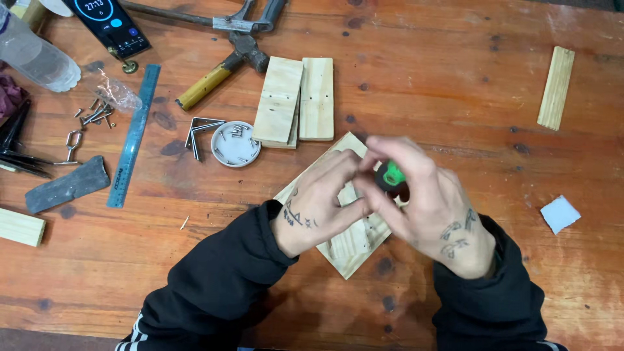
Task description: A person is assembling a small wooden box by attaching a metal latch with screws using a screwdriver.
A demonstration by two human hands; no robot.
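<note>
My right hand [426,201] grips a screwdriver with a green and black handle [391,175], held upright over a pale square wooden board [348,250] on the table. Resting on that board, my left hand [322,198] has its fingers close to the screwdriver's lower part; the tip and whatever is under it are hidden by my hands. Both arms wear black sleeves.
Two pale wood blocks [296,97] lie beyond the board, a white lid of screws [235,143] and metal brackets [198,130] to their left. Further left: a blue ruler [133,136], loose screws [96,116], a hammer [221,71], a phone [107,23], a plastic bottle [32,55]. A wood strip [557,88] and a white paper scrap [560,213] are at the right.
</note>
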